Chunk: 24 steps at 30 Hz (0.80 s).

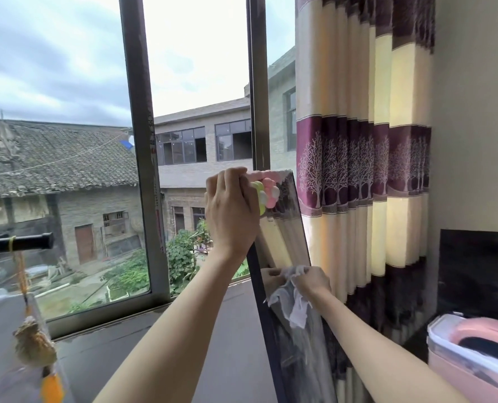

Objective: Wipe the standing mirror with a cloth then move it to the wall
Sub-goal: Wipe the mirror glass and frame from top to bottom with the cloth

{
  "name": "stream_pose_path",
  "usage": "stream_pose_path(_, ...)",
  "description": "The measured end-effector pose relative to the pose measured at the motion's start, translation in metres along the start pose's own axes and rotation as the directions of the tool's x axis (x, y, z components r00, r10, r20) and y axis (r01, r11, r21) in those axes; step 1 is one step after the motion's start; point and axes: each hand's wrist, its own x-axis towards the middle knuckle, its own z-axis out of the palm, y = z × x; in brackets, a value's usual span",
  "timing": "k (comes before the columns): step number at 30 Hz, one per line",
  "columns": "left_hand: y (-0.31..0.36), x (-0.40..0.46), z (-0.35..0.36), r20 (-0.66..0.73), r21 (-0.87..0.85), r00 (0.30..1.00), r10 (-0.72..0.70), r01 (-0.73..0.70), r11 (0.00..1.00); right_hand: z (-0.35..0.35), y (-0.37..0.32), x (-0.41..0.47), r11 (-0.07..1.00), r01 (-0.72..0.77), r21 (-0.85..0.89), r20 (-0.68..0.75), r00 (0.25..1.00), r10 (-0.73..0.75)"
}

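Observation:
A tall standing mirror (288, 228) with a dark frame and a pink top edge stands upright by the window, its glass reflecting the curtain. A pink, white and yellow flower ornament (266, 194) sits near its top left corner. My left hand (230, 210) grips the mirror's top left corner. My right hand (310, 282) holds a crumpled white cloth (293, 303) and presses it against the glass about halfway down. The mirror's base is out of view.
A striped purple and cream curtain (364, 158) hangs just right of the mirror, with bare wall (474, 112) beyond. The grey window sill (213, 330) lies below. A pink and white container (474, 353) is at lower right. A tasselled ornament (32, 338) hangs at left.

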Motion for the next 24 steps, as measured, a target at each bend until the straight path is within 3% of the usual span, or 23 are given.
stream_pose_path(2, 0.001, 0.001, 0.002, -0.006, -0.002, 1.000, 0.002, -0.002, 1.000, -0.006, -0.001, 0.016, 0.995, 0.096, -0.006, -0.179, 0.979, -0.095)
stream_pose_path(5, -0.001, 0.004, 0.002, -0.016, -0.002, 1.000, 0.016, -0.016, 1.000, -0.021, -0.027, 0.029, 0.937, 0.342, 0.064, -0.354, 0.886, -0.299)
stream_pose_path(8, -0.001, 0.007, 0.002, -0.001, 0.007, 1.000, 0.031, -0.031, 1.000, -0.025, -0.061, 0.030, 0.767, 0.615, 0.184, -0.413, 0.757, -0.507)
stream_pose_path(9, 0.000, 0.008, 0.003, 0.000, 0.010, 1.000, 0.028, -0.028, 1.000, -0.023, -0.068, 0.027, 0.727, 0.648, 0.228, -0.381, 0.746, -0.546)
stream_pose_path(11, 0.000, 0.009, 0.003, -0.005, 0.014, 1.000, 0.005, -0.005, 1.000, -0.011, -0.062, 0.030, 0.742, 0.625, 0.243, -0.300, 0.776, -0.555)
stream_pose_path(15, 0.001, 0.012, 0.004, -0.019, 0.040, 1.000, 0.010, -0.009, 0.999, -0.013, -0.029, 0.038, 0.924, 0.348, 0.157, -0.144, 0.934, -0.327)
stream_pose_path(17, 0.004, 0.012, 0.007, -0.020, 0.049, 1.000, 0.013, -0.012, 0.999, -0.026, -0.024, 0.039, 0.959, 0.280, 0.050, -0.175, 0.947, -0.268)
stream_pose_path(20, 0.004, 0.012, 0.009, -0.043, 0.050, 0.999, -0.020, 0.022, 0.999, -0.041, -0.048, 0.043, 0.868, 0.486, 0.105, -0.303, 0.847, -0.437)
stream_pose_path(22, 0.005, 0.012, 0.010, -0.036, 0.067, 0.999, -0.035, 0.038, 0.997, -0.043, -0.070, 0.041, 0.756, 0.645, 0.112, -0.296, 0.748, -0.594)
stream_pose_path(24, 0.006, 0.012, 0.010, -0.015, 0.085, 0.998, -0.055, 0.056, 0.995, -0.035, -0.079, 0.045, 0.718, 0.691, 0.084, -0.260, 0.711, -0.654)
